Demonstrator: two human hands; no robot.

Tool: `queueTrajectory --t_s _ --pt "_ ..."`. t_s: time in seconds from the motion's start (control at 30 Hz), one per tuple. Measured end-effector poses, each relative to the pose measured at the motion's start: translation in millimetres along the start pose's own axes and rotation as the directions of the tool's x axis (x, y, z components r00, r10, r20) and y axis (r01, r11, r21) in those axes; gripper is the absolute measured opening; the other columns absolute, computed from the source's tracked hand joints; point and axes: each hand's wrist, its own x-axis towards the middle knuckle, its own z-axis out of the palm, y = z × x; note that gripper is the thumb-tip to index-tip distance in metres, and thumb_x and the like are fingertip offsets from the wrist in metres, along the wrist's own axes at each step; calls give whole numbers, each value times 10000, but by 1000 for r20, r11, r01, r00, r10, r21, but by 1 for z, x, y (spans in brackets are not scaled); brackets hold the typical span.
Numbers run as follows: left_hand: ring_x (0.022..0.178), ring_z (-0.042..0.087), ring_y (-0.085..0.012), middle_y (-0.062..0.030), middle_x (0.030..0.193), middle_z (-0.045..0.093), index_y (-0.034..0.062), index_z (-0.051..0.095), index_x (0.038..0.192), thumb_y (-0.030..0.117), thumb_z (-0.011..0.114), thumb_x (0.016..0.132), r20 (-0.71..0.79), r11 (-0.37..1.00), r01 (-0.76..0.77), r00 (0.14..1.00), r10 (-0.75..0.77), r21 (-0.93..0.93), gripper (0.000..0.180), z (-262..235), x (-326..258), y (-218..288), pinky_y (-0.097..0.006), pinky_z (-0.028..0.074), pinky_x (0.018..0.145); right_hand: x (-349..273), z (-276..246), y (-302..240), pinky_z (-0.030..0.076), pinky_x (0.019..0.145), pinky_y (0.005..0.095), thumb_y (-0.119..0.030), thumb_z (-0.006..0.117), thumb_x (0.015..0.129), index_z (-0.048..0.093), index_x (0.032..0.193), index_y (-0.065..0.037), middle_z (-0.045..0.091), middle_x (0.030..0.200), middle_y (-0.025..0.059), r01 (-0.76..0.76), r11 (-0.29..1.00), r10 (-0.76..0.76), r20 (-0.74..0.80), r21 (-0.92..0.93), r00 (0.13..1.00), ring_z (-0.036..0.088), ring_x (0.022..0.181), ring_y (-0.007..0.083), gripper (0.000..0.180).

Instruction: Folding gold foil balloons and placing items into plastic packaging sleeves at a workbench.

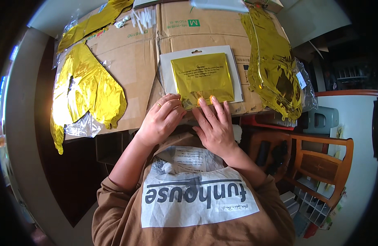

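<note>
A folded gold foil balloon (203,78) lies flat on a white card backing (237,74), just above the middle of the view, on sheets of brown cardboard (133,61) that cover the table. Both hands meet at the balloon's near edge. The left hand (161,119), with a ring on one finger, comes in from 7 o'clock and has its fingers curled, the tips bunched and pressing on the lower left corner of the foil; whether it pinches the foil or only presses on it cannot be told. The right hand (214,125) comes from 5 o'clock and lies flat, fingers straight and slightly spread, the fingertips resting on the bottom edge of the foil. The two hands sit just beside each other, almost touching.

At 10 o'clock a crumpled gold balloon (88,88) lies spread on the cardboard with clear plastic wrap (82,127) under its lower edge. At 11 o'clock a long gold strip (90,24) runs toward the far edge. At 2 o'clock a stack of gold balloons in a clear bag (275,65) hangs over the table edge. At 4 o'clock, below the table, stands a wooden chair (324,160)
</note>
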Motion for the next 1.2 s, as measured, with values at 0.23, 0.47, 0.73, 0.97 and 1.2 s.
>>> queueTrajectory --t_s 0.23,0.47,0.73,0.97,1.2 --pt "1085 670 -340 -121 1028 652 0 665 989 -19 809 762 18 1000 -12 1000 11 9 269 2 0 -2 -457 572 948 3 -4 0 291 1152 658 -262 731 863 641 1337 -72 443 1557 156 -15 1000 15 11 22 1000 374 1431 439 518" --pt "1087 670 -334 -119 1026 657 7 666 979 -22 810 757 36 1000 -4 999 4 8 267 1 2 0 -471 566 961 -12 -25 4 407 1119 533 -140 712 886 701 1180 -16 657 1300 157 62 996 -49 -176 69 983 599 1243 340 319" --pt "1107 654 -336 -133 1048 646 6 655 976 36 755 790 70 1000 -15 997 13 16 213 -1 0 -1 -479 540 1000 14 -66 75 464 1079 450 -115 780 825 718 1204 -82 688 1283 94 -41 999 41 -123 4 992 624 1210 327 386" --pt "1084 681 -329 -127 1029 671 -1 660 982 -27 796 784 79 1000 -8 997 9 -9 242 -5 -5 0 -476 562 992 -5 -47 93 540 984 408 -86 752 852 753 1069 -63 737 1180 92 90 996 -93 -115 -24 989 676 1146 281 219" --pt "1091 689 -328 -132 1039 682 -1 661 1008 -25 791 797 93 1000 -10 996 10 -5 249 -9 -3 2 -481 559 1009 -2 -57 96 551 929 382 -91 779 827 752 1037 -67 749 1156 73 58 995 -51 -84 82 995 694 1113 249 213"
